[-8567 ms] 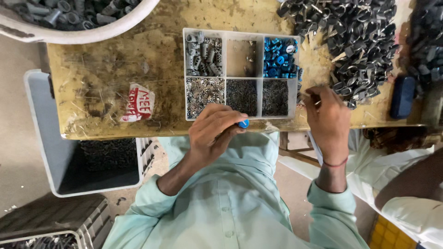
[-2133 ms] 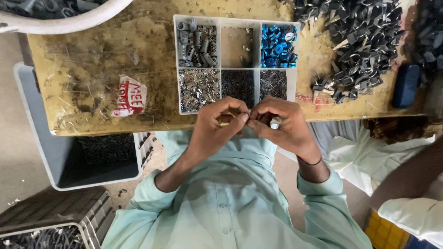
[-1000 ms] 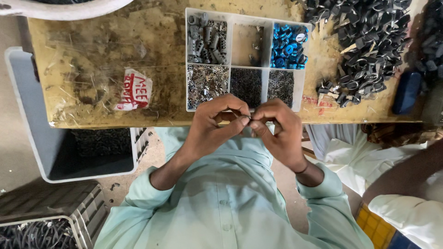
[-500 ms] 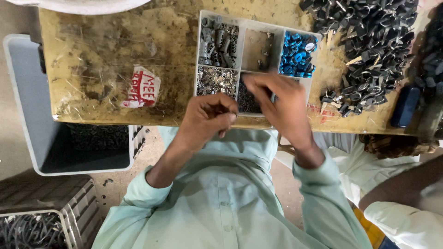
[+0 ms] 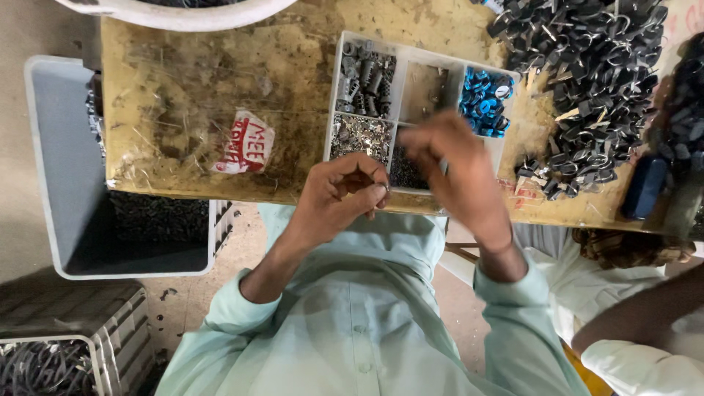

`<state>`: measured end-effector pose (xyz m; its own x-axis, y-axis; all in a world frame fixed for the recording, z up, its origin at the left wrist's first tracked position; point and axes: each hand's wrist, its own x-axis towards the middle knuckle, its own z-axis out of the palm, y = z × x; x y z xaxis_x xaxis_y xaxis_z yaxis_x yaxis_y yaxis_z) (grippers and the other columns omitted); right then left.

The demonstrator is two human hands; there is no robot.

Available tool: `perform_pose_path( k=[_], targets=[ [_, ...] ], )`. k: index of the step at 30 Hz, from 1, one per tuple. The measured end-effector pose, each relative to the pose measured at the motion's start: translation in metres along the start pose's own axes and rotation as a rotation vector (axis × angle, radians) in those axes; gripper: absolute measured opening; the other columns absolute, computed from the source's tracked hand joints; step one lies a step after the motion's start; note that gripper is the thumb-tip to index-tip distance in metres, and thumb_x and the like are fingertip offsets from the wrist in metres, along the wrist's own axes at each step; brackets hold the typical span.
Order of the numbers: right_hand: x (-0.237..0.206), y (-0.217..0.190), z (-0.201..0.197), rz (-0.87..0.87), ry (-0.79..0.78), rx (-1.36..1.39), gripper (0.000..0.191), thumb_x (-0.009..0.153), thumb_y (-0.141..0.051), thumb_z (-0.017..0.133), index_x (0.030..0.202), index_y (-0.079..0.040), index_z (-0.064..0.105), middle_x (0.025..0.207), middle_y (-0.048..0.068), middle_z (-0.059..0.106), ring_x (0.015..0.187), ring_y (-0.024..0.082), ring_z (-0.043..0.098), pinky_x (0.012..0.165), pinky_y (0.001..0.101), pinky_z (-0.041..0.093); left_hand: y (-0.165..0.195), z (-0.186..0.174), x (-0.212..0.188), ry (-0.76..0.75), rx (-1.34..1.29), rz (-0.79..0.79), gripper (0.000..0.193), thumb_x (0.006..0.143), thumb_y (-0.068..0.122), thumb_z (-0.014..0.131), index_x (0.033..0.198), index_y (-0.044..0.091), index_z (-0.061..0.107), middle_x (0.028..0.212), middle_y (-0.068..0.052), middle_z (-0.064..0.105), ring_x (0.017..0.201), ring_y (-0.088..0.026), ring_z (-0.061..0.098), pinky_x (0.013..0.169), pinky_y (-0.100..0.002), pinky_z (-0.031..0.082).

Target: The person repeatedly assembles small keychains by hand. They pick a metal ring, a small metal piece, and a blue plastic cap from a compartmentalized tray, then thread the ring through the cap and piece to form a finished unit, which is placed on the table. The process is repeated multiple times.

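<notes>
Reaching over the white compartment tray (image 5: 331,110), the right hand (image 5: 451,165) was blurred, so whether it gripped anything couldn't be told. The left hand (image 5: 345,194) pinched a small dark part (image 5: 372,176) at the bench's near edge. Judging by the full compartments and the heaped black clips (image 5: 587,88), plenty remained; nothing finished was visible.

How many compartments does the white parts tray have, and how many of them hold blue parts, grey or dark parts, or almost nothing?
Compartments of the white parts tray, by contents:
Blue parts: 1
Grey or dark metal parts: 3 seen; a 4th is hidden behind the right hand
Almost bare: 1
Total: 6 compartments

The left hand is curled near the tray's near edge.
</notes>
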<state>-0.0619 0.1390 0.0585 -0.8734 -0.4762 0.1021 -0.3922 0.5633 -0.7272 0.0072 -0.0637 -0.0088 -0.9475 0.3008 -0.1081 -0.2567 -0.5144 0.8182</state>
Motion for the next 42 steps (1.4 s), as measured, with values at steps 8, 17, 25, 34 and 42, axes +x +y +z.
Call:
perform_pose_path(
  k=[8, 17, 25, 34, 42],
  targets=[
    [-0.046, 0.003, 0.011, 0.224, -0.016, 0.778, 0.037, 0.097, 0.017, 0.058, 0.126, -0.004, 0.066, 0.129, 0.012, 0.062, 0.111, 0.020, 0.067, 0.093, 0.0276, 0.060, 0.004, 0.017, 0.004, -0.086, -0.109, -0.047, 0.006, 0.103, 0.003, 0.066, 0.107, -0.001, 0.064, 0.094, -0.005, 0.067, 0.082, -0.010, 0.064, 0.072, -0.027, 0.057],
    [-0.056, -0.003, 0.012, -0.112, 0.147, 0.026, 0.044, 0.093, 0.020, 0.064, 0.125, -0.009, 0.069, 0.128, 0.011, 0.067, 0.110, 0.024, 0.070, 0.089, 0.0323, 0.060, 0.005, 0.027, 0.002, 0.069, 0.083, -0.042, 0.007, 0.100, 0.004, 0.069, 0.097, 0.000, 0.064, 0.080, -0.002, 0.067, 0.065, -0.005, 0.060, 0.056, -0.022, 0.052],
    [-0.060, -0.002, 0.007, -0.166, 0.158, -0.022, 0.052, 0.083, 0.024, 0.063, 0.123, -0.008, 0.071, 0.125, 0.013, 0.064, 0.112, 0.028, 0.069, 0.092, 0.0356, 0.059, 0.011, 0.033, 0.000, 0.100, 0.101, -0.125, 0.010, 0.097, 0.005, 0.073, 0.092, 0.002, 0.065, 0.070, 0.000, 0.063, 0.055, -0.002, 0.051, 0.046, -0.020, 0.040],
    [-0.063, 0.002, 0.008, -0.127, 0.160, 0.050, 0.051, 0.086, 0.025, 0.063, 0.122, -0.009, 0.072, 0.124, 0.012, 0.064, 0.108, 0.025, 0.070, 0.087, 0.0318, 0.061, 0.007, 0.032, 0.001, 0.094, 0.111, -0.143, 0.008, 0.094, 0.002, 0.072, 0.090, 0.001, 0.065, 0.070, -0.001, 0.063, 0.054, -0.002, 0.052, 0.044, -0.019, 0.043],
    [-0.066, -0.002, 0.006, -0.206, 0.166, -0.042, 0.051, 0.084, 0.022, 0.067, 0.124, -0.010, 0.072, 0.125, 0.011, 0.063, 0.112, 0.026, 0.069, 0.091, 0.0345, 0.061, 0.004, 0.033, -0.001, 0.094, 0.072, -0.109, 0.008, 0.097, 0.003, 0.070, 0.091, 0.000, 0.065, 0.071, -0.001, 0.064, 0.056, -0.003, 0.054, 0.045, -0.020, 0.044]
  ],
)
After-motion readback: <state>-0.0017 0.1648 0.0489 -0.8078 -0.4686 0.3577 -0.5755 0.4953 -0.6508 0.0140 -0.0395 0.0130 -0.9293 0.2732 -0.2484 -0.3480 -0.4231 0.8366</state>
